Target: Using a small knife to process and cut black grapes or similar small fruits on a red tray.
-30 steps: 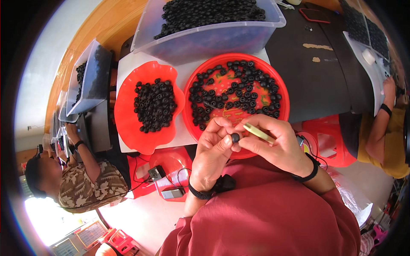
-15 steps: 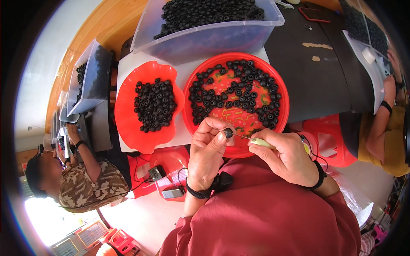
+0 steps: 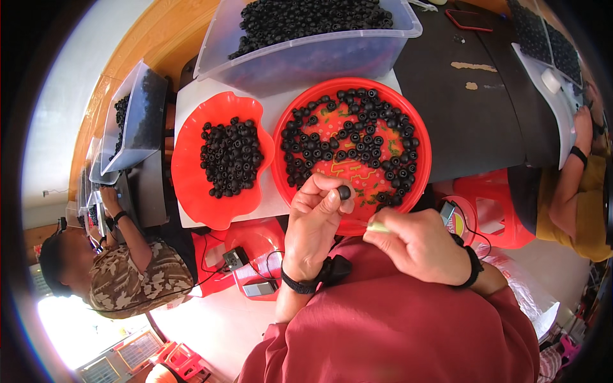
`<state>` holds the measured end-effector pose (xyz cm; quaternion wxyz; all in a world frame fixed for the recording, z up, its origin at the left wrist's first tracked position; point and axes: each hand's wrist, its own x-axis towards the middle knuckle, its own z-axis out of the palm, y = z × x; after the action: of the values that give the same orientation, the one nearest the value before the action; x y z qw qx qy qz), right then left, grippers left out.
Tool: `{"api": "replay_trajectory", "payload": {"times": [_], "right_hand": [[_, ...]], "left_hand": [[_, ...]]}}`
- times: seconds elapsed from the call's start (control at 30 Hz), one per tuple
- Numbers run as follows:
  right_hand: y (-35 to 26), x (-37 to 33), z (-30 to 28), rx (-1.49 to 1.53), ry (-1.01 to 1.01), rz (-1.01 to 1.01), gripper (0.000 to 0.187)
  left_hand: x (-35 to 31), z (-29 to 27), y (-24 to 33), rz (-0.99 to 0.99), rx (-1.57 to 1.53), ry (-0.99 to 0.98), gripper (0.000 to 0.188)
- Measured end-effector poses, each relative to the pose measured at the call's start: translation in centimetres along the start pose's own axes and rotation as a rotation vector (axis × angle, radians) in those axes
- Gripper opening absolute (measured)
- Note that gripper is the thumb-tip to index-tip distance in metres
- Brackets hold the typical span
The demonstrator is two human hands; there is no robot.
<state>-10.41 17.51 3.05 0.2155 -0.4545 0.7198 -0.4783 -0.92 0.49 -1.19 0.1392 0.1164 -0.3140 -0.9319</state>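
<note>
Between the thumb and fingers of my left hand (image 3: 311,220) sits a small round black piece (image 3: 345,192), like a bead. It is held above the near edge of a red round tray (image 3: 425,163). My right hand (image 3: 424,246) grips the pale green handle (image 3: 378,227) of a small tool with a thin metal shaft. The shaft is blurred and its tip now lies apart from the black piece. Many similar black pieces (image 3: 367,137), several showing round holes, are spread over the tray's patterned floor. To its left, a red wavy-edged bowl (image 3: 191,191) holds a heap of them.
Behind the tray stands a clear plastic bin (image 3: 306,57) full of black pieces. A red-edged phone (image 3: 469,20) lies on the dark table (image 3: 466,121). People sit on both sides, near another bin (image 3: 137,121) and a white tray (image 3: 543,96). Small devices with cables (image 3: 258,289) rest below left.
My right hand has drawn the tool back from the black piece, down and slightly left. The left hand still pinches the piece, which is turned differently.
</note>
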Motion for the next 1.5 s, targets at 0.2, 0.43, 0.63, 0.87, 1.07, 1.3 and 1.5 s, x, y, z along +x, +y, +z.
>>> {"api": "replay_trajectory", "payload": {"times": [0.2,0.43,0.63,0.87,1.07,1.3,1.5], "right_hand": [[0.0,0.4,-0.6,-0.06,0.193,0.056,0.017],[0.0,0.6,0.1,-0.199,0.21,-0.041,0.018],[0.4,0.4,0.5,-0.21,0.187,-0.038,0.019],[0.6,0.2,0.8,-0.263,0.191,-0.016,0.018],[0.6,-0.3,1.3,-0.187,0.102,-0.091,0.016],[0.7,0.6,0.5,-0.229,0.28,-0.055,0.015],[0.8,0.1,1.1,-0.233,0.154,-0.068,0.015]], "left_hand": [[0.1,0.0,0.2,0.028,-0.022,-0.001,0.014],[0.1,0.4,0.1,0.034,-0.039,0.015,0.014],[0.0,0.1,0.0,0.0,-0.082,0.031,0.015],[0.2,0.2,-0.2,-0.02,-0.09,0.049,0.015],[0.9,0.4,-0.4,-0.002,-0.058,0.026,0.015],[0.4,0.9,-0.4,-0.017,-0.089,0.071,0.015],[0.8,0.5,-0.4,-0.022,-0.072,0.079,0.017]]}}
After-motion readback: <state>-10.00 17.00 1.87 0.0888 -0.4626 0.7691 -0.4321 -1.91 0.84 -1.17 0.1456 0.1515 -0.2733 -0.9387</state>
